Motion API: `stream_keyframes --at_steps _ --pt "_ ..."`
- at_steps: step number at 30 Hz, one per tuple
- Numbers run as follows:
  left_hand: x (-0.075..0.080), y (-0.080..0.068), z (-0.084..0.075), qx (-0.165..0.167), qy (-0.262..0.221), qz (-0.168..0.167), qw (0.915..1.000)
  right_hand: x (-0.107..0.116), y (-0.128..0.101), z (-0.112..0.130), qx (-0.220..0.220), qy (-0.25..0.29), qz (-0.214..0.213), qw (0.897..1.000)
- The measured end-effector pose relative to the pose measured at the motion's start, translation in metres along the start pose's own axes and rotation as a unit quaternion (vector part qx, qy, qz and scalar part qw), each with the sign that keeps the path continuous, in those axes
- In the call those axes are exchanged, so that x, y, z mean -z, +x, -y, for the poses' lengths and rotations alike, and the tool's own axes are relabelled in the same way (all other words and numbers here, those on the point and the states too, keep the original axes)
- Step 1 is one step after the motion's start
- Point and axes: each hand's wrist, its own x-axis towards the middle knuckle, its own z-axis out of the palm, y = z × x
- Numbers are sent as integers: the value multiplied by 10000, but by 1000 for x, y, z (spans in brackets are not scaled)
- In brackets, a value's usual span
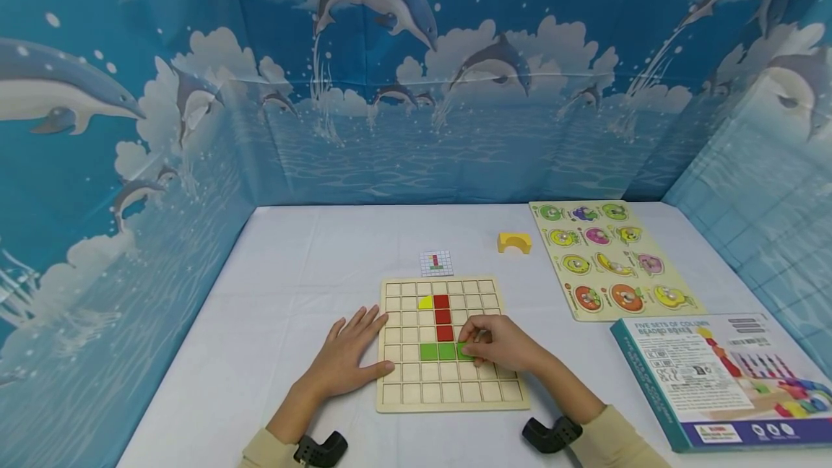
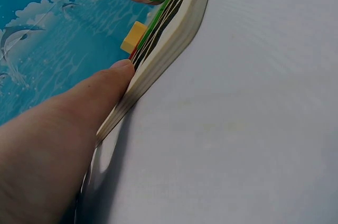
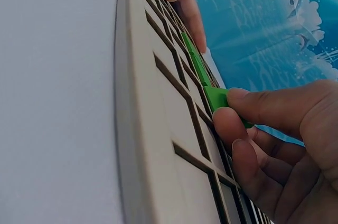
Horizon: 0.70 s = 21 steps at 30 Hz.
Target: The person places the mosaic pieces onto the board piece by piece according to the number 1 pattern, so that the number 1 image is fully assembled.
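Observation:
A wooden grid board (image 1: 455,399) lies on the white table in front of me. My left hand (image 1: 347,361) lies flat at its left side, fingers spread, thumb and fingertips at the board's edge. Thumb and fingers of my right hand (image 1: 499,342) pinch a green square tile (image 3: 216,98). That tile is slightly tilted over the grid, at the right end of a row of green tiles (image 1: 438,352). Above this row stands a column of red tiles (image 1: 443,316), with a yellow rounded tile (image 1: 425,302) left of the topmost one.
Behind the board lies a small pattern card (image 1: 435,263). Farther back on the right is a yellow arch block (image 1: 514,243). A fruit puzzle board (image 1: 611,258) and a game box (image 1: 715,381) take up the right side. Dolphin-print cloth (image 1: 416,150) walls the table.

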Motion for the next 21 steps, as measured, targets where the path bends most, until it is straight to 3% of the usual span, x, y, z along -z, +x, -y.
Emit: stream_keyframes --at_steps 12,21 --pt "0 1 -1 29 -26 17 10000 -1 -4 -5 311 -900 -401 9946" --pt "1 0 -1 38 -61 21 10000 -2 -4 -4 334 -1128 -453 9920"
